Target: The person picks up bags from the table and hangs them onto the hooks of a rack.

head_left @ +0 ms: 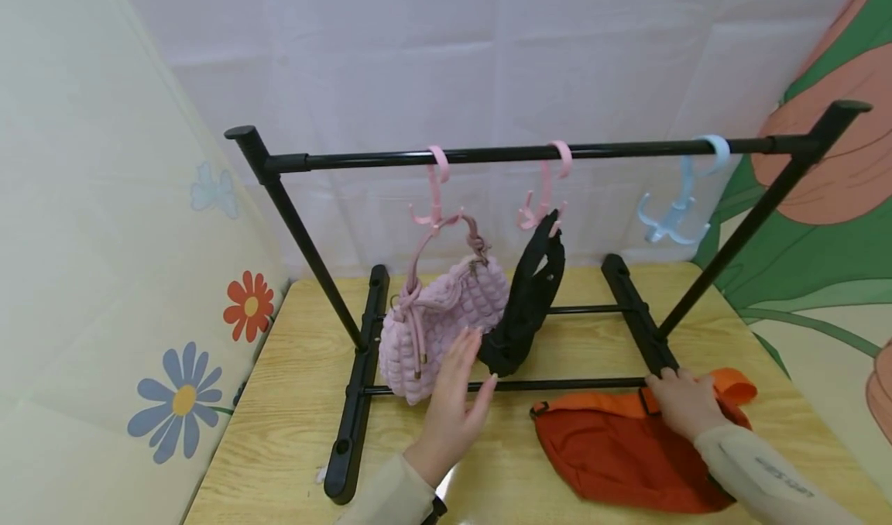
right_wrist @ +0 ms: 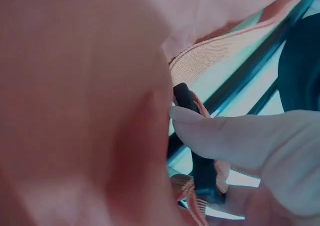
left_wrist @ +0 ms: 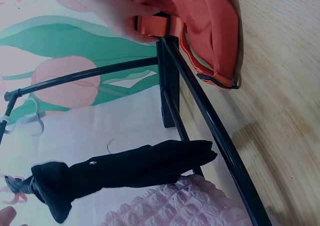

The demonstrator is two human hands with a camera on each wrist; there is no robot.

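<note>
My right hand (head_left: 686, 403) grips the orange strap (left_wrist: 152, 25) of a rust-orange waist bag (head_left: 627, 455) that lies at the rack's front right. In the right wrist view the thumb (right_wrist: 225, 136) presses a black buckle (right_wrist: 203, 172) on that strap. With fingers extended, my left hand (head_left: 449, 416) is in front of a lilac quilted handbag (head_left: 435, 347) and a black cloth bag (head_left: 519, 320); the head view does not settle whether it touches either. Both bags hang from pink hooks (head_left: 435, 192). The right hand's other fingers are mostly hidden.
A black rack (head_left: 502, 155) stands on the wooden table (head_left: 279, 432), its feet and lower rails around the bags. A light-blue hook (head_left: 674, 215) hangs bare at the right of the top bar. White cloth (head_left: 390, 60) covers the wall behind.
</note>
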